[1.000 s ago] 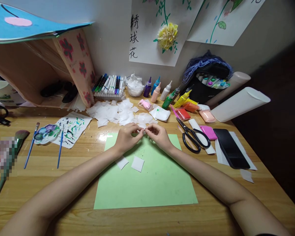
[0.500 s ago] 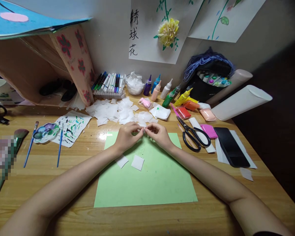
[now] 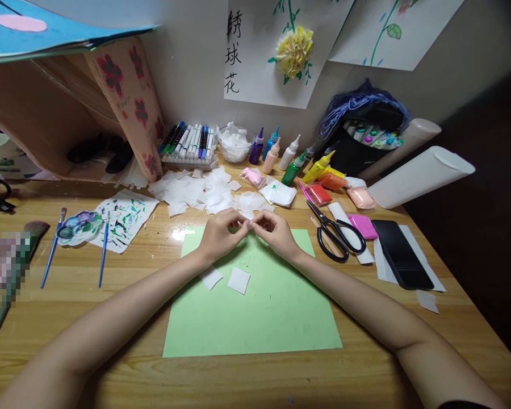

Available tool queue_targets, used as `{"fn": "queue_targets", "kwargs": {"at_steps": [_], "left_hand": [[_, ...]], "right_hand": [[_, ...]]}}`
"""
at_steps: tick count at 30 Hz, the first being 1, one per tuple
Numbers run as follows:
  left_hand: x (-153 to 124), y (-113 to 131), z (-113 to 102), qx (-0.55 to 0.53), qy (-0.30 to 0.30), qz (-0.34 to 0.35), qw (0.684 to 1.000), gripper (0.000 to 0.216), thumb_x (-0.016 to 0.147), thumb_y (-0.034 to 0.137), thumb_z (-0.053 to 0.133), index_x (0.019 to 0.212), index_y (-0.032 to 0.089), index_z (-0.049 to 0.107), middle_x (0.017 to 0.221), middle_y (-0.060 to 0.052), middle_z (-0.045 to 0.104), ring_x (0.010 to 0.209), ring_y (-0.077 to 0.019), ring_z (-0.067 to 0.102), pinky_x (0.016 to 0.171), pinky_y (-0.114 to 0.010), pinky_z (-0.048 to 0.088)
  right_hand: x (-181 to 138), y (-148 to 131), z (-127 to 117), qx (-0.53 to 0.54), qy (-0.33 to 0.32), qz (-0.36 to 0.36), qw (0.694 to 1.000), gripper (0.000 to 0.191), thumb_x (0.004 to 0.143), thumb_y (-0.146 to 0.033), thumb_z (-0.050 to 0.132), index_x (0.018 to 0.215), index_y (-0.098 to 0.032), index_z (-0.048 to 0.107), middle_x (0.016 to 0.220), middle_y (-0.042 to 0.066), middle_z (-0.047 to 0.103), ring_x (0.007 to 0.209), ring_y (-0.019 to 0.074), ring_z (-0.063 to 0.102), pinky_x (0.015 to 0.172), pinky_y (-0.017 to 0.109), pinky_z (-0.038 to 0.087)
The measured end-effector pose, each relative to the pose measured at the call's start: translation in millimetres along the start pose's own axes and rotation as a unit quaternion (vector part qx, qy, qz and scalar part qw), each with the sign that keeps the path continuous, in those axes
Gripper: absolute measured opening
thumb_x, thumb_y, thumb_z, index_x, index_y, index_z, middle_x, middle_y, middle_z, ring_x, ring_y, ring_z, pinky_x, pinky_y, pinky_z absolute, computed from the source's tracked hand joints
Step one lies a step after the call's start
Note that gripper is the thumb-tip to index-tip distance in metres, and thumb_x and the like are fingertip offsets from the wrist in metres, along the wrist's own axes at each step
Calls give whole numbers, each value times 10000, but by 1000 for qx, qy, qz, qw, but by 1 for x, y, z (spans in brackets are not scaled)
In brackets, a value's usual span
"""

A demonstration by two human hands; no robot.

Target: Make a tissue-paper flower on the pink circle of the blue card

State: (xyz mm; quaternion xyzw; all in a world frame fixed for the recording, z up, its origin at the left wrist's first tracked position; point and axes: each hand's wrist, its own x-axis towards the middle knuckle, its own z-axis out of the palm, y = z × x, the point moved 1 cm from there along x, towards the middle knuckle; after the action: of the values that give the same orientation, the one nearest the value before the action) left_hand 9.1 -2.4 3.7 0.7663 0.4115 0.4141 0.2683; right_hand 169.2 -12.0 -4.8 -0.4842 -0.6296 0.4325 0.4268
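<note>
My left hand (image 3: 224, 232) and my right hand (image 3: 275, 232) meet fingertip to fingertip over the far edge of a green sheet (image 3: 255, 324). Both are pinched closed on a small piece of white paper (image 3: 250, 222), mostly hidden by the fingers. Two white paper squares lie on the sheet: one square (image 3: 239, 280) near its middle, and another square (image 3: 212, 278) partly under my left wrist. Just beyond my hands spreads a loose heap of white paper pieces (image 3: 187, 192).
A bowl of crumpled white paper (image 3: 234, 145), markers (image 3: 187, 142) and paint bottles (image 3: 296, 168) line the wall. Black-handled scissors (image 3: 334, 236) and a phone (image 3: 402, 254) lie on the right. Paintbrushes (image 3: 104, 255) and a paint-smeared palette (image 3: 80, 228) are on the left.
The view has shifted very slightly. Both hands stay pinched together in the same place, with only tiny finger movement.
</note>
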Motion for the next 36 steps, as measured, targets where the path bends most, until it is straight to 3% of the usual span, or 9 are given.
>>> {"fn": "queue_targets", "kwargs": {"at_steps": [4, 9, 13, 27, 36], "left_hand": [[0, 0, 0, 6, 14, -12, 1000, 119, 788, 226, 570, 710, 155, 626, 667, -11, 606, 598, -92, 518, 564, -215, 434], [0, 2, -1, 3, -18, 1, 1000, 119, 792, 252, 575, 811, 167, 656, 716, -19, 622, 621, -97, 534, 577, -220, 434], [-1, 1, -1, 27, -15, -5, 1000, 96, 788, 227, 564, 769, 169, 638, 697, -11, 614, 625, -101, 534, 584, -225, 426], [5, -2, -4, 9, 93, -104, 990, 97, 787, 199, 519, 695, 171, 508, 620, 29, 502, 536, -81, 456, 537, -215, 375], [6, -10, -6, -17, 136, -155, 978, 102, 807, 231, 513, 724, 173, 513, 646, 21, 520, 560, -90, 471, 544, -220, 379]], "right_hand": [[0, -1, -1, -9, 4, -2, 1000, 139, 775, -278, 587, 701, -169, 541, 657, -12, 524, 596, 102, 450, 540, 233, 348], [-2, -4, 0, -33, -9, -10, 999, 150, 788, -295, 573, 706, -171, 553, 665, -5, 545, 592, 105, 452, 540, 236, 345], [-3, -6, 1, -51, -16, -19, 998, 143, 801, -285, 551, 713, -173, 560, 674, -4, 547, 590, 105, 444, 542, 238, 339], [0, -3, -1, -46, 49, 9, 998, 95, 754, -238, 563, 693, -180, 520, 639, -26, 484, 573, 104, 400, 529, 235, 319], [1, -1, -3, -45, 69, 18, 996, 111, 753, -249, 564, 689, -176, 510, 633, -28, 465, 571, 103, 384, 532, 234, 312]]}}
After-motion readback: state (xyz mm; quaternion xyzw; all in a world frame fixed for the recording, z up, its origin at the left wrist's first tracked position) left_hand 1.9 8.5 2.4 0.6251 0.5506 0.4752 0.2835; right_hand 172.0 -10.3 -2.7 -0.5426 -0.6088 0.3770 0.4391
